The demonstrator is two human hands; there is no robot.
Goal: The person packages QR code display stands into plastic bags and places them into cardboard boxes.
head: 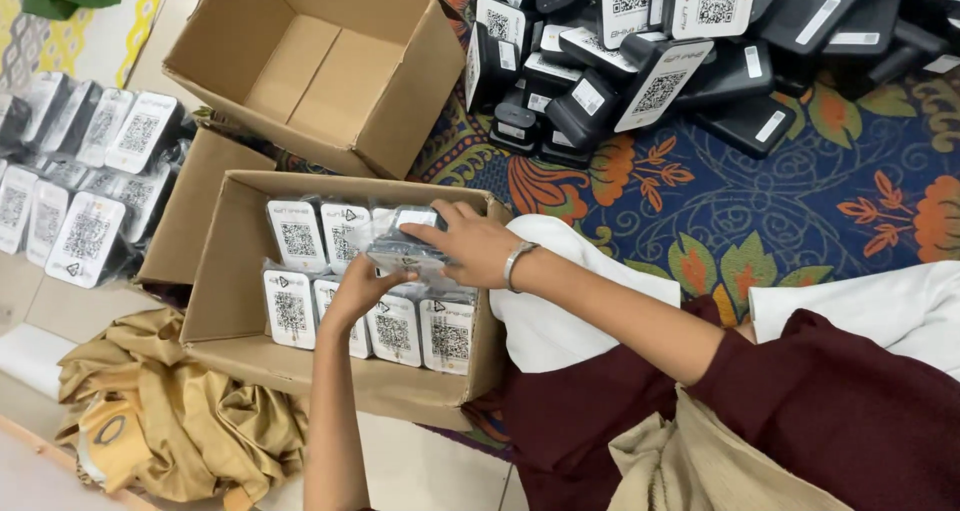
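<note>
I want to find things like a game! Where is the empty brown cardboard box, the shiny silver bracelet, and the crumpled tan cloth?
Empty brown cardboard box [320,66]: head view, on its bare inside floor.
Shiny silver bracelet [515,264]: head view, on the band around the right wrist.
Crumpled tan cloth [190,411]: head view, on the middle folds.

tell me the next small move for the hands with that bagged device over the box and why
Probably lower the bagged device into the cardboard box and stand it beside the others. Both the left hand and right hand hold it just above the upright packed devices, which stand in two rows with white labels facing up, and it isn't seated yet.
</note>
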